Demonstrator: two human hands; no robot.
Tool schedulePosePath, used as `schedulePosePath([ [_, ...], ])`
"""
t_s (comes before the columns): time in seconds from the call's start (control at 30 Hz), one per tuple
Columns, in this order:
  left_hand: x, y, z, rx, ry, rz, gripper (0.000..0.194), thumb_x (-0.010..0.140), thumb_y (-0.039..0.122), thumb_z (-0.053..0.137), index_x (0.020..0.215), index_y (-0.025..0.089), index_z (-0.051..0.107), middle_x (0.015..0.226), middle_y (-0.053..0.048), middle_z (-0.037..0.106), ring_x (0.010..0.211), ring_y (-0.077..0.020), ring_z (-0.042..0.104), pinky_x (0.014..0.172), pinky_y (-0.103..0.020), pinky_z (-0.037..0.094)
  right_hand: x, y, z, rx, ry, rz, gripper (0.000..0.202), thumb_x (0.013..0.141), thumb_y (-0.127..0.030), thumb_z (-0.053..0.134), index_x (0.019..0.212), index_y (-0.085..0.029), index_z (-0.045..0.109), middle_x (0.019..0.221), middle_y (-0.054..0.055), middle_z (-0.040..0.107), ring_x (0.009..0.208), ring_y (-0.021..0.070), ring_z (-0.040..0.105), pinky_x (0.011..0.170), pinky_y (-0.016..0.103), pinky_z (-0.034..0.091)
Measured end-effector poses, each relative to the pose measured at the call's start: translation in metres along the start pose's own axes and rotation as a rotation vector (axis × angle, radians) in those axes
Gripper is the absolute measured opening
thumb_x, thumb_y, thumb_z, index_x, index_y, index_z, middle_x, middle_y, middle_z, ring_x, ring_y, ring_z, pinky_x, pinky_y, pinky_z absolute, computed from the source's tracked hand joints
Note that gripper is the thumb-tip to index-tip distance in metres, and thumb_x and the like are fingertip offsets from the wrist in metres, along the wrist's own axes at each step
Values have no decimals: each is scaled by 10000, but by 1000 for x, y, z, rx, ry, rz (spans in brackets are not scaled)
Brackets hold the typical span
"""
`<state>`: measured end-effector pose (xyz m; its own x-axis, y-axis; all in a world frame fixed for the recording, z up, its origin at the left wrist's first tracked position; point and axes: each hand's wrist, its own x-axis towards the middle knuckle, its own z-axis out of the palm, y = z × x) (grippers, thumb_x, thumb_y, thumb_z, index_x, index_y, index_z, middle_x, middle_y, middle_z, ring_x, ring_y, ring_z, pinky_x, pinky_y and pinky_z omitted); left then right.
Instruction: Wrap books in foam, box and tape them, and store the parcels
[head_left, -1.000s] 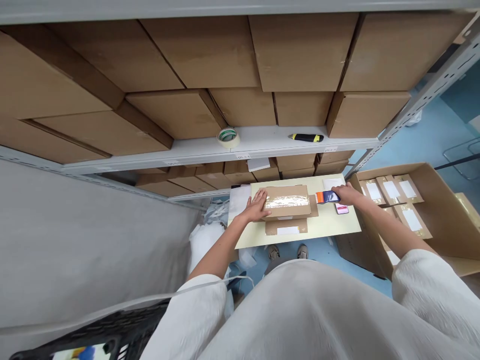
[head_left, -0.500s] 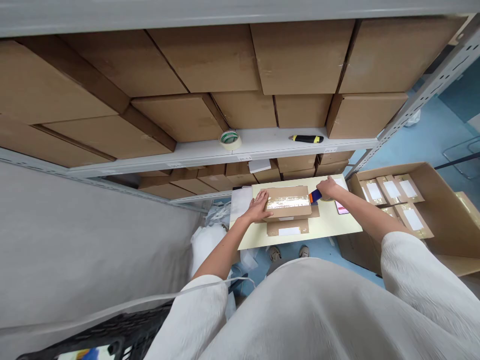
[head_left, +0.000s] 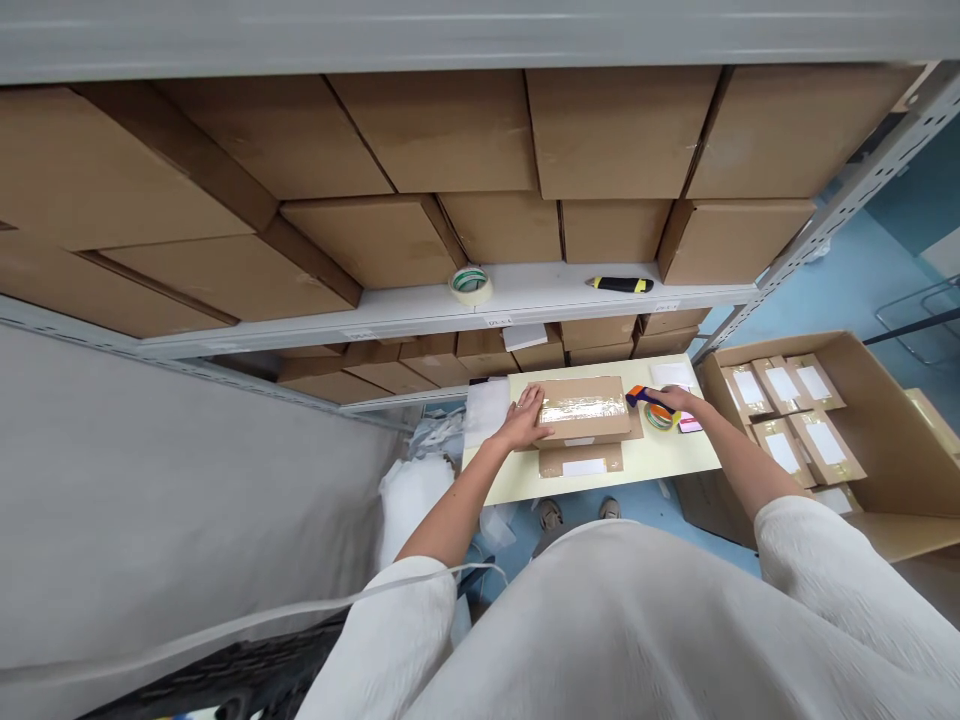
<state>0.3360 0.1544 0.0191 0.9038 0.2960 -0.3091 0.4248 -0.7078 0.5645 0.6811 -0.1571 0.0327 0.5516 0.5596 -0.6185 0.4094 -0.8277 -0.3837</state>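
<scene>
A cardboard box [head_left: 585,425] with shiny clear tape along its top lies on the pale yellow board [head_left: 525,487]. My left hand [head_left: 526,418] rests on the box's left end, fingers spread. Just off its right end, my right hand [head_left: 673,398] is closed around a blue and orange tape dispenser [head_left: 641,396], whose tape roll [head_left: 660,417] hangs below the fingers. A flat cardboard piece with a white label [head_left: 584,467] lies on the near side of the box. Part of a phone [head_left: 689,423] shows beside my right wrist.
Ahead, a metal shelf [head_left: 547,291] holds cardboard boxes, a tape roll [head_left: 471,285] and a yellow-black cutter [head_left: 620,285]. On the right, an open carton [head_left: 906,425] holds several small labelled boxes. White wrapping material [head_left: 416,495] lies at the left of the board.
My right hand and the dispenser have moved slightly right, away from the box's end, and the dispenser has turned so that its tape roll shows. My left hand stays on the box.
</scene>
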Motion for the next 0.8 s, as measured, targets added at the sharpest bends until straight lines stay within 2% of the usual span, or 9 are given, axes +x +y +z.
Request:
schedulePosePath([
  [0.07,1,-1,1,-11,8,4,1127,840,501,813,1766,273,212,1862,-154,93,1727,-380,-3,1363,-594,150,-6,13,15,146,23,22,553,987,-636,482,1066,-161,754,1015,184,813,882,312,766,771,384,588],
  [0.13,2,-2,1,-16,8,3,1137,833,504,823,1766,263,218,1861,-159,94,1726,-385,-4,1365,-588,152,-13,19,35,193,98,39,495,991,-471,485,1264,-132,721,1152,196,806,988,321,773,808,371,590],
  [0.23,2,-4,2,-12,-2,1,1166,831,559,825,1769,253,205,1863,-163,81,1726,-386,-7,1370,-579,141,-21,17,68,171,230,73,608,977,-330,490,1542,-113,545,1318,201,764,1124,323,752,880,362,580],
  [0.3,3,-5,3,-12,-2,8,1184,833,629,811,1771,249,196,1864,-163,82,1728,-381,-8,1373,-567,135,-26,13,87,131,288,84,653,992,-300,481,1621,-128,447,1309,192,762,1128,326,741,903,374,568],
  [0.4,2,-8,4,-20,9,21,1193,835,704,783,1769,247,200,1862,-165,100,1728,-380,2,1376,-560,133,-28,8,110,63,345,91,644,1016,-280,478,1641,-151,399,1258,187,756,1089,329,728,915,399,548],
  [0.5,2,-8,6,-37,19,29,1188,832,714,782,1766,249,214,1860,-166,116,1728,-386,14,1373,-574,138,-26,4,122,11,358,103,606,1025,-248,486,1615,-146,398,1246,204,732,1091,335,708,915,412,530],
  [0.7,1,-7,5,-54,10,19,1197,826,678,806,1767,222,224,1861,-173,96,1727,-391,7,1373,-577,150,-17,-3,126,-34,332,117,534,1009,-194,489,1532,-97,447,1166,248,725,1141,388,669,953,473,493],
  [0.8,0,-6,5,-53,13,22,1184,829,660,813,1763,214,237,1859,-177,102,1727,-389,16,1374,-566,162,-16,-1,127,-6,302,138,521,992,-177,485,1506,-95,472,1168,251,715,1094,374,677,939,482,491],
])
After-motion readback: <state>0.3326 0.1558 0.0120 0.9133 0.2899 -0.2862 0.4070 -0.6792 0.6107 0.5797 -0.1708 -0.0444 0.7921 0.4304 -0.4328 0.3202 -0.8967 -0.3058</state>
